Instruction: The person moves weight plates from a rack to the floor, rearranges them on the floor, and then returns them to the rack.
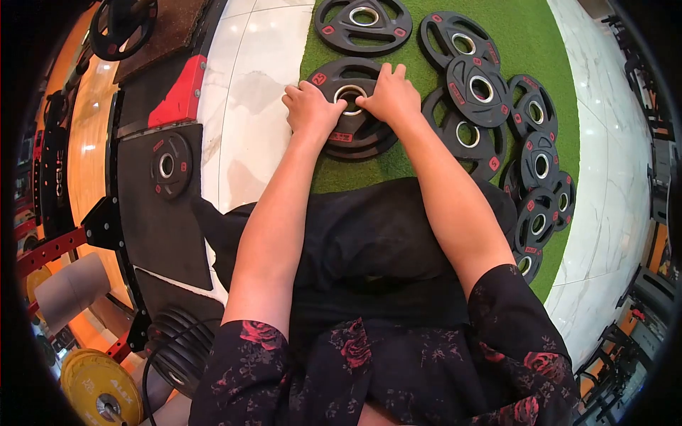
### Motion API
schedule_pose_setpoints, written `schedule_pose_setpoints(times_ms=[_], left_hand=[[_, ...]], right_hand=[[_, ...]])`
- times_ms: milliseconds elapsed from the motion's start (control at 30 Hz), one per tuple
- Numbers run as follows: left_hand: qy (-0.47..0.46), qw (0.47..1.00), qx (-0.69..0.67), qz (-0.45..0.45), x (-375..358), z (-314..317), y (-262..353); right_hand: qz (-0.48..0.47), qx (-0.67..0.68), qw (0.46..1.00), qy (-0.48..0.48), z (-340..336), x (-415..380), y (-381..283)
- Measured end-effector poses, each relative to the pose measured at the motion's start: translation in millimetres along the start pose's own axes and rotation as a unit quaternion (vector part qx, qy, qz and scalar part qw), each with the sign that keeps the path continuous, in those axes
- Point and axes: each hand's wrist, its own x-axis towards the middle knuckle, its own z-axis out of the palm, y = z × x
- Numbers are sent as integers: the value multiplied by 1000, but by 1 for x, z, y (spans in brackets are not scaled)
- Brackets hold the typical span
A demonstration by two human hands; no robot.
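Observation:
A black weight plate (pixel 352 128) with red markings and a steel centre ring lies in front of me on green turf, on top of at least one other plate. My left hand (pixel 312 110) grips its left side, with the thumb at the centre hole and the fingers over the outer edge. On the opposite side my right hand (pixel 392 97) holds it in a similar way, thumb near the ring. The fingertips' undersides are hidden. Just beyond lies a larger black plate (pixel 363 42) with three grip slots.
On the right of the turf (pixel 554 42) lie several overlapping plates, among them a small plate (pixel 477 90) and a slotted plate (pixel 459 42). A single plate (pixel 170 165) rests on the black mat (pixel 163 234) at left. A yellow plate (pixel 101 387) and a rack upright stand lower left.

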Motion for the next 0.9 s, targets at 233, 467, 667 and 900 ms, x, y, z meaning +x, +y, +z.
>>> schedule_pose_setpoints(times_ms=[233, 467, 667, 900], left_hand=[[45, 999, -14, 12, 9, -48, -9], [111, 990, 82, 9, 49, -156, -104], [128, 988, 37, -75, 42, -221, -248], [95, 971, 7, -218, 18, -227, -391]], right_hand=[[-37, 4, 998, 44, -26, 0, -30], [-147, 29, 987, 55, -30, 13, -155], [-267, 10, 964, 0, -11, -12, -304], [-349, -9, 935, -69, 80, -36, -421]])
